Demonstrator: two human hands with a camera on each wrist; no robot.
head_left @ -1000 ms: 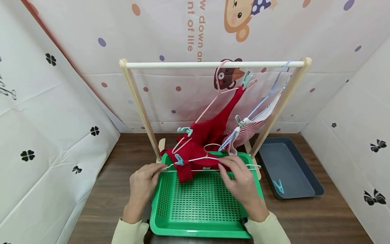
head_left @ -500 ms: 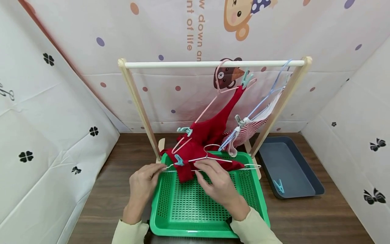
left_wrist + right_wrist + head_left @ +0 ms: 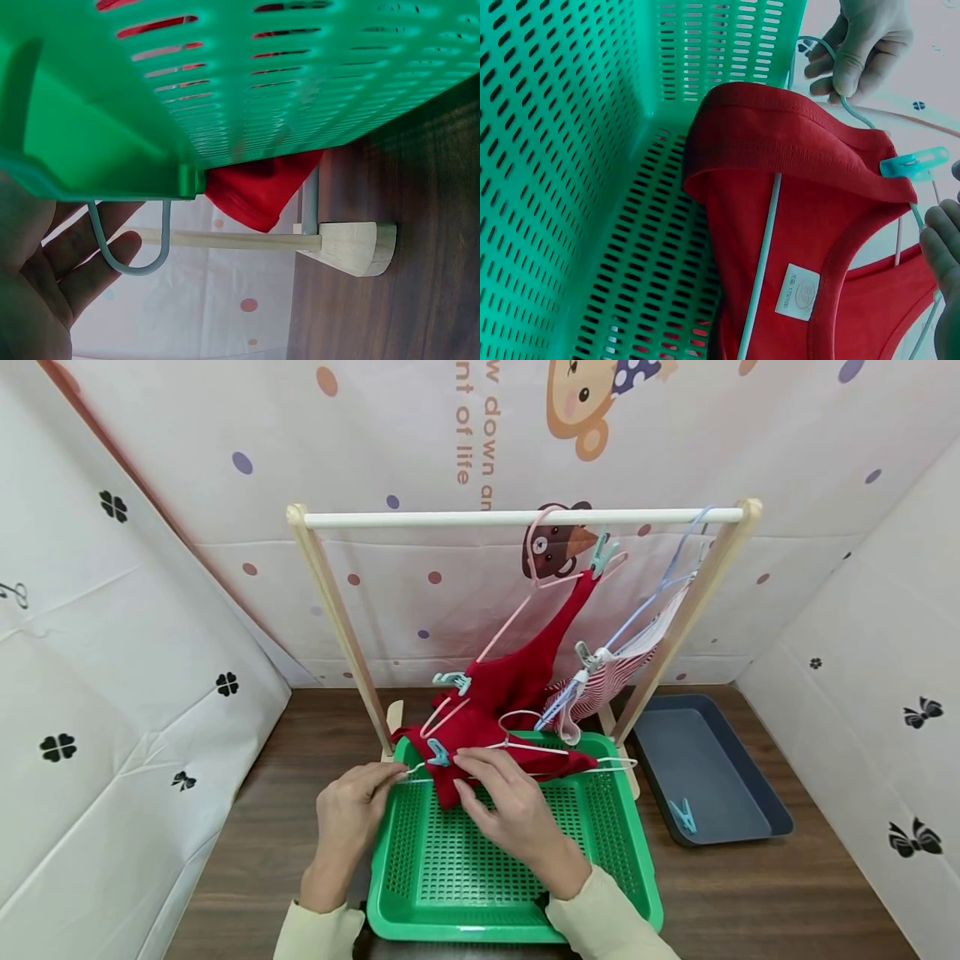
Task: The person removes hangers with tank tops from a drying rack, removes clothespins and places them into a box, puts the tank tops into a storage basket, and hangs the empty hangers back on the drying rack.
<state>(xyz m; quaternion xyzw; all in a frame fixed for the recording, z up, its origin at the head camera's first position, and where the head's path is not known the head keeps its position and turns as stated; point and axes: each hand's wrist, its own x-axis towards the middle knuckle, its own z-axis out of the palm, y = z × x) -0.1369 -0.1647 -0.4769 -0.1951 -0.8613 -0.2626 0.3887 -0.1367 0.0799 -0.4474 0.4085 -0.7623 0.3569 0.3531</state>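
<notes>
A red garment lies over the back of the green basket, on a white hanger. A blue clothespin clips its left edge to that hanger. My left hand pinches the hanger's left end; in the left wrist view the hanger loop passes by the fingers. My right hand is over the garment just right of the clothespin, thumb and fingers apart. In the right wrist view the right-hand fingertips are right at the hanger wire below the clothespin, and a white label shows inside the garment.
Behind the basket stands a wooden rack with a white rail. From it hang a pink hanger bearing red cloth with clothespins, and a blue hanger bearing striped cloth. A grey tray with one blue clothespin lies at right.
My right hand has slid left along the hanger and garment, from right of the hanger's hook to beside the clothespin. My left hand keeps its hold on the hanger's left end.
</notes>
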